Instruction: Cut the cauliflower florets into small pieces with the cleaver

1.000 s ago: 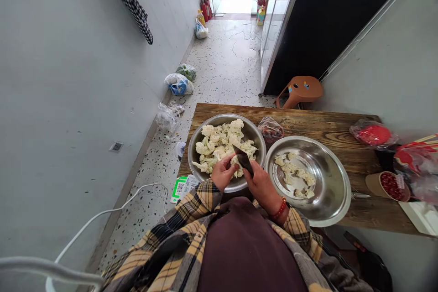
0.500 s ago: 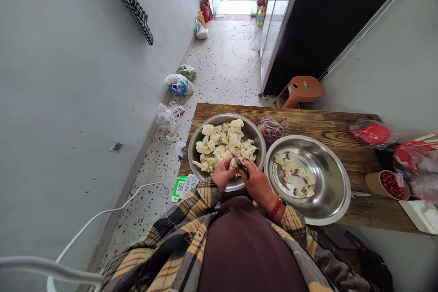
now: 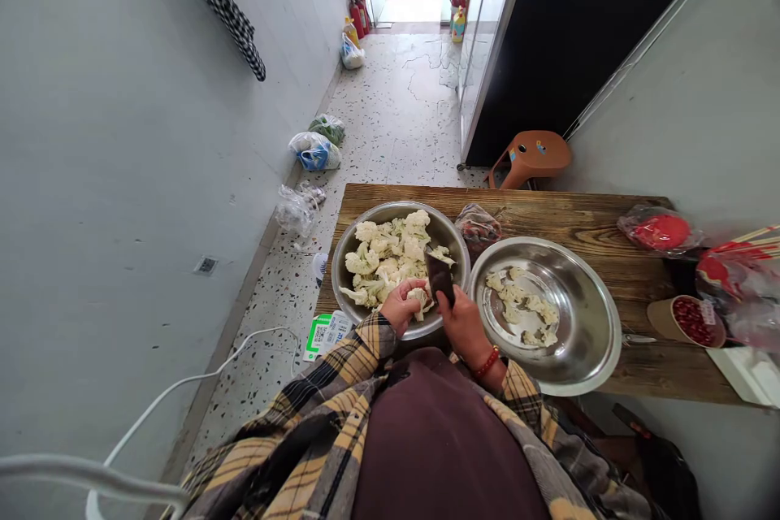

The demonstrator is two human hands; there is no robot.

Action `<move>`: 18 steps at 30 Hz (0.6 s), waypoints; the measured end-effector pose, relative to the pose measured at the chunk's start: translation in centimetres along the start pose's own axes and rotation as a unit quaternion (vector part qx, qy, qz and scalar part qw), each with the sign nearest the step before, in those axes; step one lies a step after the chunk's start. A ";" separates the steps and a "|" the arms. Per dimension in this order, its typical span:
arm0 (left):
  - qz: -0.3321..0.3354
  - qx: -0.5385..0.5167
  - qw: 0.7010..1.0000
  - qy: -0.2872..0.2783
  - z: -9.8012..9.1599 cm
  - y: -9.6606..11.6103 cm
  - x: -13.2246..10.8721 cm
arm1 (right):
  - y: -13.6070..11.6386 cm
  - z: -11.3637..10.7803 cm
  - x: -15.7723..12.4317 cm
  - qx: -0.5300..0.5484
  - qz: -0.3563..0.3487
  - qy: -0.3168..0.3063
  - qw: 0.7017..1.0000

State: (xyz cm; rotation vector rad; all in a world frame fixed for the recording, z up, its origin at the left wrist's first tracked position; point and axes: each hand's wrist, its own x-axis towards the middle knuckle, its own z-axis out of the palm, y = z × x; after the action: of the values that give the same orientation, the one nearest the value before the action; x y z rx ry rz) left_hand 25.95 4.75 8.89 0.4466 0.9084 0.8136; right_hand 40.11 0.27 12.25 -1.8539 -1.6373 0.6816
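My left hand (image 3: 400, 307) is closed around a small cauliflower floret (image 3: 419, 301) over the near side of a steel bowl (image 3: 339, 276). Several pale cauliflower pieces (image 3: 383, 252) fill that bowl. In my right hand (image 3: 464, 331), just to the right, I grip a knife (image 3: 439, 276) with a dark, broad blade pointing away from me. The blade stands beside the floret; whether they touch I cannot tell. A second, wider steel basin (image 3: 588, 325) is right of my right hand, with a few cauliflower trimmings (image 3: 524, 305) on its bottom.
The wooden table (image 3: 639, 374) also carries a bagged dark item (image 3: 478, 226), a paper tub of red pieces (image 3: 691, 321), a red item in plastic (image 3: 661, 232) and a green code card (image 3: 318, 335). An orange stool (image 3: 536, 154) stands beyond. Bags (image 3: 314, 152) line the wall.
My right hand has drawn the knife away from the floret to the right, turning its broad blade upward into view. My left hand still holds the floret over the bowl.
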 end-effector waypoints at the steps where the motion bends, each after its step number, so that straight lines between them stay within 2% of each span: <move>1: -0.010 -0.013 1.000 -0.005 -0.1 0.3 0.0 | 0.5 -0.4 0.3 0.025 0.037 0.008 0.999; 4: -0.042 -0.044 0.998 -0.025 -0.6 1.2 -0.1 | 2.0 -1.9 0.7 0.106 0.136 0.011 0.985; 6: -0.056 -0.040 0.997 -0.026 -0.5 1.6 0.1 | 3.2 -3.2 0.5 0.144 0.170 0.018 0.975; 10: -0.043 -0.003 0.999 -0.010 1.7 0.1 1.0 | 6.2 -6.5 -1.0 0.121 0.201 0.049 0.971; 12: -0.010 0.037 0.999 -0.023 3.6 -1.5 1.9 | 8.1 -8.3 -1.9 0.068 0.202 0.062 0.975; 14: 0.020 0.100 0.992 -0.076 5.3 -3.1 2.9 | 10.0 -10.0 -2.7 0.011 0.182 0.071 0.981; 16: 0.043 0.186 0.972 -0.140 6.2 -4.2 4.1 | 11.6 -11.1 -3.4 -0.025 0.154 0.078 0.985; 18: 0.081 0.297 0.939 -0.152 6.2 -4.4 5.6 | 12.6 -11.6 -3.9 -0.030 0.147 0.087 0.985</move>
State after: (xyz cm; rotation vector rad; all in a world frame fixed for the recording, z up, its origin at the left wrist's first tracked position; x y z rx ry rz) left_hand 34.95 6.29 6.57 1.1579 0.8219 0.5802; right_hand 56.63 -5.63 11.63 -2.1595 -1.2991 0.5748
